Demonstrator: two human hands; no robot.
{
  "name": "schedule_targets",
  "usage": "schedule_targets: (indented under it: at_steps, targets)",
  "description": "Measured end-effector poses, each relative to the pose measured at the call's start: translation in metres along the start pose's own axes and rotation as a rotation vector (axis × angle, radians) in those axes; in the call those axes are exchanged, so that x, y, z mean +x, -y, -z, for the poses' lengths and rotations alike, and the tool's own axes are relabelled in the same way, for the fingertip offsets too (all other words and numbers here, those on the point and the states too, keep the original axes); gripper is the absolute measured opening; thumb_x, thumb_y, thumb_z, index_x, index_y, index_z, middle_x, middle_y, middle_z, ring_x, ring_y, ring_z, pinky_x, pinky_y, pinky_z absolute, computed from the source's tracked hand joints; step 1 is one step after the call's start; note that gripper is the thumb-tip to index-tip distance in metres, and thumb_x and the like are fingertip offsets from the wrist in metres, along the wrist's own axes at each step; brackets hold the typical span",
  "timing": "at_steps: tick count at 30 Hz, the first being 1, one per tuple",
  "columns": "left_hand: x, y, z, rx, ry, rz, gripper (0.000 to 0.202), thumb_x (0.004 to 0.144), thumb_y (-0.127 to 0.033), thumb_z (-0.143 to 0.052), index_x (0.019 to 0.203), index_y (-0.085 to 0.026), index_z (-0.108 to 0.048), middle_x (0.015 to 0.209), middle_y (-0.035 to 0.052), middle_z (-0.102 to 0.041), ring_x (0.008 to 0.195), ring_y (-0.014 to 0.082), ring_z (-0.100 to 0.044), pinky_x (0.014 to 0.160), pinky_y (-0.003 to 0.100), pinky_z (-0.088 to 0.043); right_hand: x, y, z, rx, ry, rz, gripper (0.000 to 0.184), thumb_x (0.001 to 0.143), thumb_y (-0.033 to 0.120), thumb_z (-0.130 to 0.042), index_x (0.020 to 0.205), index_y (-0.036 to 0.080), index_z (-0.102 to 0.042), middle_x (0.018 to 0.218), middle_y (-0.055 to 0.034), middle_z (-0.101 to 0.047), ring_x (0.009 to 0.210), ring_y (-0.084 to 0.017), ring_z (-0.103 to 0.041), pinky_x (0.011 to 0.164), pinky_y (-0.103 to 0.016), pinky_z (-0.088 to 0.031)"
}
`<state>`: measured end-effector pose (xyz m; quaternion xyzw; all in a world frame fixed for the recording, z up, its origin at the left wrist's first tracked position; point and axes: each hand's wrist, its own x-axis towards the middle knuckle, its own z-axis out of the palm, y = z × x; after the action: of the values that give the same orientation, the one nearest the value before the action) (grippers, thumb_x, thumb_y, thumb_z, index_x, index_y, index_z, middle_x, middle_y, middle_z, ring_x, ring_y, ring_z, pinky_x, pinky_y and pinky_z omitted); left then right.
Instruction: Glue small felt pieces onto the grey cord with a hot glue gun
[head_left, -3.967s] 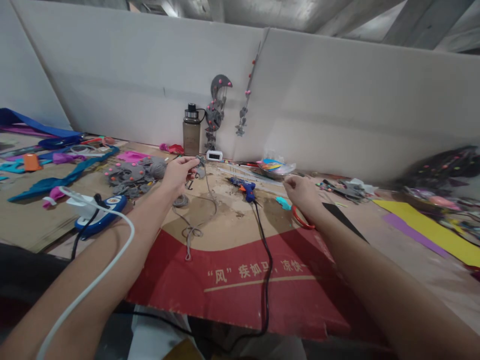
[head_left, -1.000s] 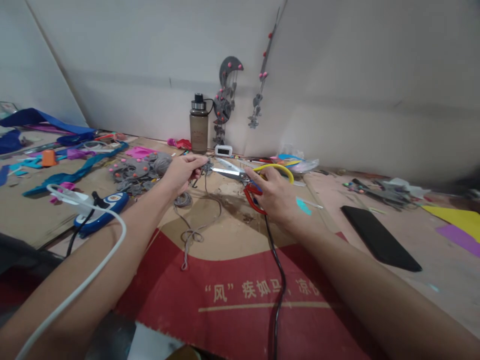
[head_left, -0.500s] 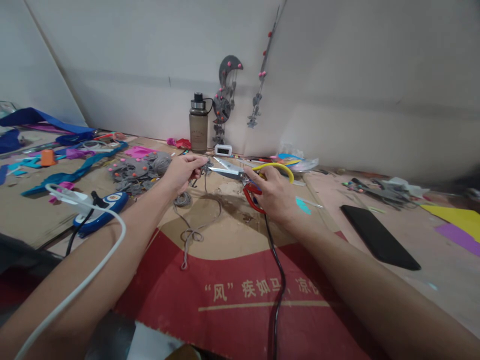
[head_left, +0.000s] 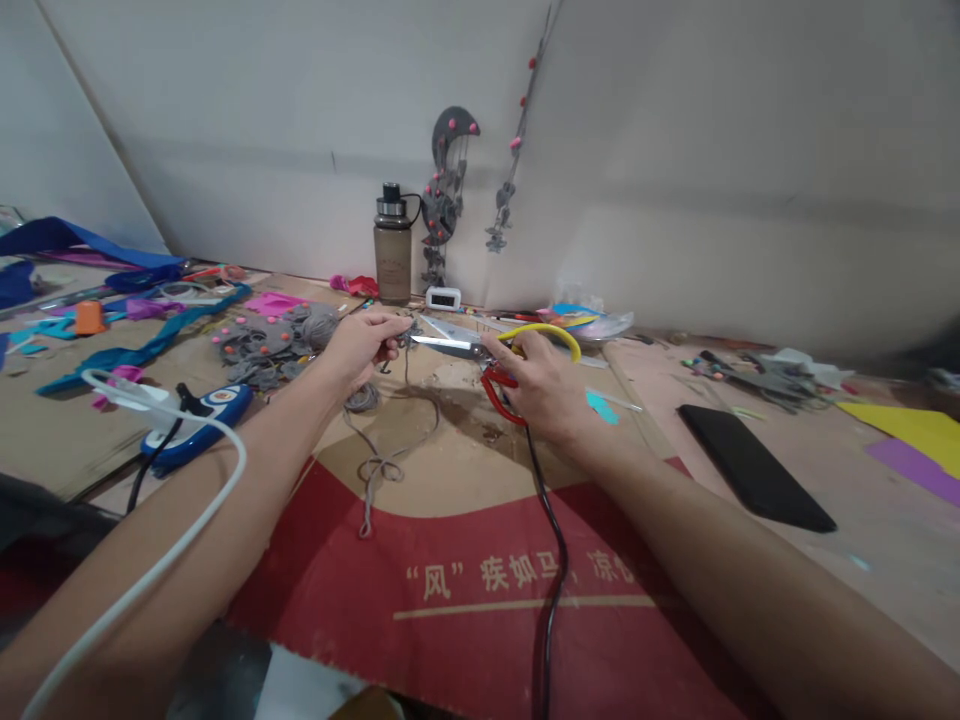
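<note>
My left hand (head_left: 363, 348) pinches a small grey piece (head_left: 410, 331), its exact shape too small to make out. Grey yarn (head_left: 384, 466) trails down from it and lies looped on the cardboard, beside a small coil (head_left: 363, 398). In my right hand (head_left: 541, 385) are scissors (head_left: 454, 340) with one yellow and one red handle. Their blades are parted and point left, with the tips close to the grey piece. Left of my left hand lies a heap of grey felt pieces (head_left: 259, 345) with pink and orange dots and a ball of yarn.
A bottle (head_left: 393, 255) and a small white digital clock (head_left: 443, 298) stand by the wall, where grey hangings (head_left: 450, 180) hang. A black phone (head_left: 754, 465) lies at right. At left are a blue device (head_left: 201, 428) and coloured strips. A black cable (head_left: 551, 530) crosses the red-printed cardboard (head_left: 337, 600).
The view has shifted slightly. The scissor blades look a little closer together; both hands otherwise keep their places.
</note>
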<state>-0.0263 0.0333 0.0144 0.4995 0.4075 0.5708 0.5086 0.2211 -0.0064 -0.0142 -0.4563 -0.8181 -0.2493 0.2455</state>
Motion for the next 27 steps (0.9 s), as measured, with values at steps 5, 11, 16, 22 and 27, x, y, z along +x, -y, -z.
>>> schedule_targets:
  at_steps: [5,11,16,22,27]
  targets:
    - [0.0002,-0.0026,0.0016,0.014,-0.053,-0.055,0.015,0.061,-0.021,-0.075,0.061,-0.011,-0.063,0.054,-0.0019,-0.049,0.044,0.0035,-0.042,0.040,0.016,-0.033,0.0013,-0.0006,0.0032,-0.003,-0.016,-0.003,0.051,0.082,0.022,-0.050,0.133,0.023,-0.045,0.099,-0.0110,-0.053,0.087,-0.024,-0.046,0.070,-0.033,-0.038]
    - [-0.0001,-0.0018,0.0003,0.080,-0.052,-0.084,0.015,0.061,-0.023,-0.075,0.063,-0.012,-0.065,0.053,-0.0014,-0.050,0.045,0.0050,-0.043,0.042,0.018,-0.035,0.0006,0.0004,0.0015,-0.003,-0.021,0.010,0.051,0.083,0.021,-0.050,0.133,0.023,-0.044,0.102,-0.0118,-0.051,0.090,-0.024,-0.044,0.073,-0.035,-0.038]
    - [-0.0003,-0.0012,-0.0009,0.076,-0.035,-0.102,0.014,0.061,-0.023,-0.075,0.063,-0.013,-0.066,0.051,-0.0013,-0.050,0.046,0.0056,-0.043,0.042,0.018,-0.034,-0.0002,-0.0009,0.0007,-0.040,-0.031,0.016,0.053,0.081,0.018,-0.051,0.134,0.024,-0.043,0.102,-0.0119,-0.052,0.090,-0.025,-0.044,0.073,-0.036,-0.037]
    - [-0.0009,-0.0012,-0.0020,0.086,-0.051,-0.088,0.016,0.059,-0.024,-0.076,0.064,-0.013,-0.067,0.053,-0.0013,-0.052,0.046,0.0050,-0.043,0.041,0.017,-0.035,-0.0007,-0.0011,-0.0025,-0.059,-0.076,0.031,0.050,0.083,0.021,-0.051,0.132,0.026,-0.044,0.100,-0.0101,-0.052,0.088,-0.022,-0.044,0.072,-0.033,-0.037]
    - [0.0002,0.0017,-0.0014,0.062,-0.036,-0.075,0.014,0.061,-0.022,-0.075,0.061,-0.012,-0.066,0.052,-0.0012,-0.050,0.046,0.0051,-0.044,0.041,0.016,-0.036,-0.0008,0.0003,-0.0030,-0.060,-0.055,0.015,0.049,0.085,0.023,-0.049,0.133,0.026,-0.043,0.102,-0.0107,-0.051,0.088,-0.022,-0.044,0.072,-0.033,-0.037]
